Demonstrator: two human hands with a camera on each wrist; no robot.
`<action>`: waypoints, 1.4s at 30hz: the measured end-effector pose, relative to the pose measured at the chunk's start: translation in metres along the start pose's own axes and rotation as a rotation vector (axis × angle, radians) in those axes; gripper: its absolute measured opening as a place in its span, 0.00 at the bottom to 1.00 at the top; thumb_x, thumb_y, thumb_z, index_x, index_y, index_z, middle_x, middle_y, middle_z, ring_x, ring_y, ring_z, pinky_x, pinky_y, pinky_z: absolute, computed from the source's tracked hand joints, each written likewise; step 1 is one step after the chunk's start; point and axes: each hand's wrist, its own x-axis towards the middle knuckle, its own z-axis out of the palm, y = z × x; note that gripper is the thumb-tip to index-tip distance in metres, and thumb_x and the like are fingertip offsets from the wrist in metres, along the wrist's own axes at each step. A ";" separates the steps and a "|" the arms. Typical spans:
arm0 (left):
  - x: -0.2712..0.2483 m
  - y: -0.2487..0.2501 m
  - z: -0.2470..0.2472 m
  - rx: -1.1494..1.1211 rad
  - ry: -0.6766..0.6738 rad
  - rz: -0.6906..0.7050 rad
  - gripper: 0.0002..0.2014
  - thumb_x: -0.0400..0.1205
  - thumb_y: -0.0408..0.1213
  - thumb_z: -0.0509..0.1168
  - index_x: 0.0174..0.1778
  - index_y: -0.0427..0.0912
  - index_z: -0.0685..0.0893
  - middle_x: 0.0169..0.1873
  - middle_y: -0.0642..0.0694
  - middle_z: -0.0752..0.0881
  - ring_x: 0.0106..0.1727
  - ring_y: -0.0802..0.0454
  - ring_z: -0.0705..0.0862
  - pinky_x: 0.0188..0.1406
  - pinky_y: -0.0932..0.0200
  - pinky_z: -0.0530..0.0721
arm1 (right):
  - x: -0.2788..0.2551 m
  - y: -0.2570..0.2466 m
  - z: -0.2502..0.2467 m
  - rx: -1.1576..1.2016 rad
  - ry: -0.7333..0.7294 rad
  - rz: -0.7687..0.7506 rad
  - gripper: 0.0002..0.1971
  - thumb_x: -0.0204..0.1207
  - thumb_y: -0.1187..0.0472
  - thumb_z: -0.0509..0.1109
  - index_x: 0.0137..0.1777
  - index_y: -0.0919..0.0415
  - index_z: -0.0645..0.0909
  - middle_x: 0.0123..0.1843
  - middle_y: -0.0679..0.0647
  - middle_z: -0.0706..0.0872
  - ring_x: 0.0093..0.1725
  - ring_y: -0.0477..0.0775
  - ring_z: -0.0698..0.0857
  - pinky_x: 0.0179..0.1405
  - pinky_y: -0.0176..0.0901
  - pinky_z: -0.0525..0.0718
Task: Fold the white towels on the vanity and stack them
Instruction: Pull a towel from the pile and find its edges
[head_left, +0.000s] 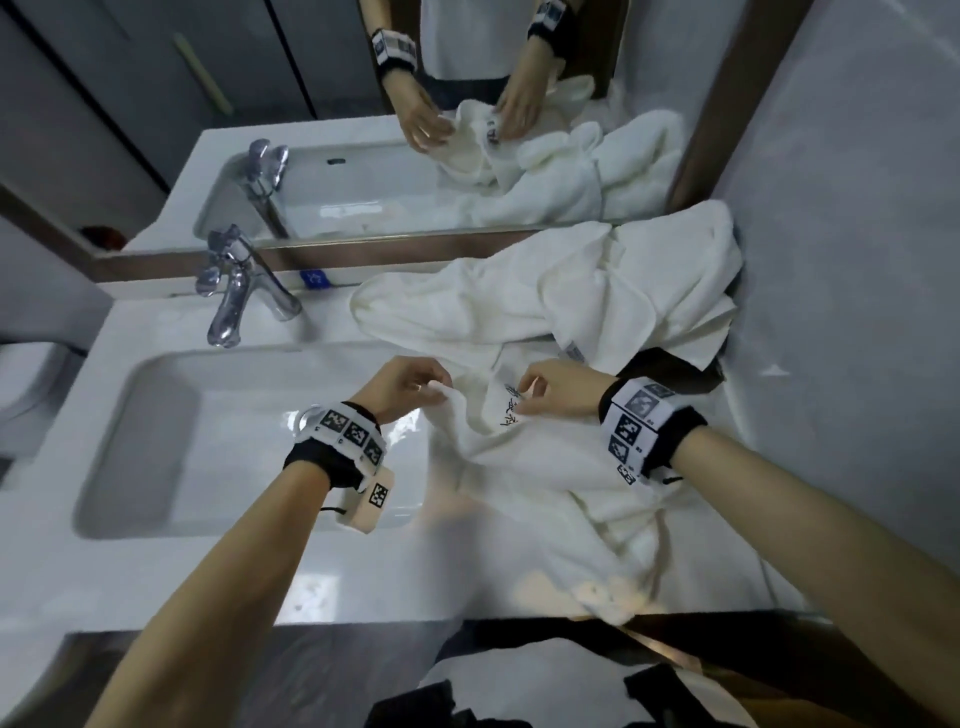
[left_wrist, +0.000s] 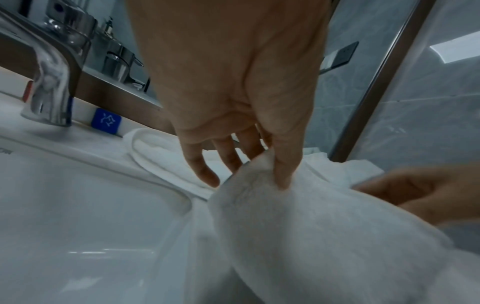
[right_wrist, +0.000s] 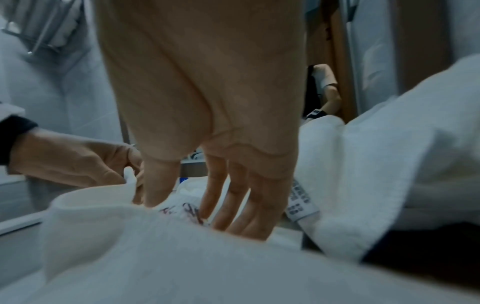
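A crumpled white towel (head_left: 545, 467) with black embroidered script (head_left: 511, 410) lies on the vanity to the right of the sink and hangs over the front edge. My left hand (head_left: 439, 388) pinches its upper left edge between thumb and forefinger, as the left wrist view shows: left hand (left_wrist: 262, 162), towel (left_wrist: 324, 236). My right hand (head_left: 524, 402) pinches the same edge beside the script; in the right wrist view the right hand (right_wrist: 182, 205) has its fingertips partly hidden behind a fold of the towel (right_wrist: 155, 257). A second white towel (head_left: 597, 291) is heaped behind.
The chrome faucet (head_left: 239, 296) and the sink basin (head_left: 156, 441) are to the left. The mirror (head_left: 337, 171) runs along the back and a grey wall (head_left: 857, 260) closes the right side. The heaped towel carries a care label (right_wrist: 301, 203). A small blue tag (head_left: 314, 279) sits by the faucet.
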 end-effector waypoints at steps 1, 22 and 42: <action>-0.004 -0.001 0.002 0.011 -0.025 0.001 0.08 0.75 0.21 0.70 0.43 0.38 0.85 0.41 0.40 0.86 0.43 0.52 0.84 0.49 0.60 0.81 | 0.006 -0.004 0.003 -0.043 0.015 0.009 0.20 0.75 0.48 0.70 0.62 0.57 0.80 0.58 0.54 0.85 0.59 0.54 0.82 0.51 0.40 0.74; 0.000 0.046 0.018 -0.014 0.251 0.229 0.07 0.73 0.29 0.75 0.45 0.40 0.90 0.70 0.44 0.77 0.70 0.52 0.74 0.70 0.59 0.72 | 0.004 0.010 -0.047 0.791 0.203 -0.024 0.15 0.85 0.65 0.56 0.65 0.75 0.74 0.47 0.55 0.83 0.41 0.45 0.82 0.45 0.31 0.80; 0.008 0.047 0.000 0.017 0.188 0.089 0.04 0.81 0.32 0.66 0.50 0.40 0.83 0.41 0.41 0.85 0.43 0.48 0.80 0.44 0.53 0.76 | -0.004 0.033 -0.070 0.738 0.596 -0.066 0.06 0.82 0.65 0.63 0.56 0.63 0.76 0.44 0.47 0.80 0.39 0.40 0.79 0.36 0.24 0.76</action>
